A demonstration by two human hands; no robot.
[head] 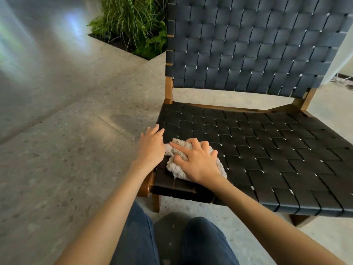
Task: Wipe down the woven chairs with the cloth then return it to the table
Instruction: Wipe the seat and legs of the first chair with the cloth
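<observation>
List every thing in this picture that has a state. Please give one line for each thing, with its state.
cloth: bunched up, lying on the seat near its front left corner.
right hand: on top of the cloth, fingers curled over it, pressing it onto the seat.
left hand: open, resting on the left edge of the seat, beside the cloth.
chair: upright on the floor, with nothing on the seat but the cloth and the hands.
plants: upright in a floor bed behind the chair.

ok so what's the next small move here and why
Probably slide the cloth rightward along the seat. The right hand holds it bunched at the seat's front left corner, the left hand rests flat on the left edge, and nearly all of the seat lies to the right of the cloth.
</observation>
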